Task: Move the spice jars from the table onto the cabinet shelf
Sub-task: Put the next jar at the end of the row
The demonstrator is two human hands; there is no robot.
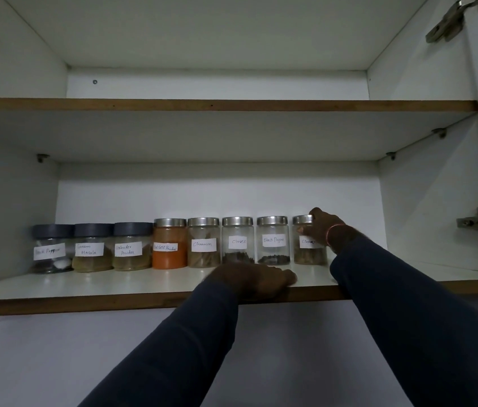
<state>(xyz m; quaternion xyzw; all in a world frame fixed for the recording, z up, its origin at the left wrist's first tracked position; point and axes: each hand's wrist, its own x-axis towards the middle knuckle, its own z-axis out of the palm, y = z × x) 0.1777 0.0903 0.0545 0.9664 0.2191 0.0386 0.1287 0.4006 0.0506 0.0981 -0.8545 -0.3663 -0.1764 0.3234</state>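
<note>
Your right grip (pixel 318 227) closes over the steel lid and shoulder of the end spice jar (pixel 309 255), thumb on the glass, at the right end of a row along the back of the lower cabinet shelf (pixel 85 284); its label is partly hidden by the thumb. Just left of that grip stand the "Black Pepper" jar (pixel 273 240), the "Cloves" jar (pixel 237 240), the "Cinnamon" jar (pixel 203 243) and the orange chilli powder jar (pixel 169 245), all upright and steel-lidded. Farther left are three dark-lidded jars (pixel 92 248), side by side. Your left grip (pixel 251 279) lies palm down, holding nothing, on the shelf's front edge, in front of the cloves. An orange band (pixel 330 234) circles your right wrist above a dark sleeve (pixel 408 318). Above both grips runs the upper shelf (pixel 232 105).
</note>
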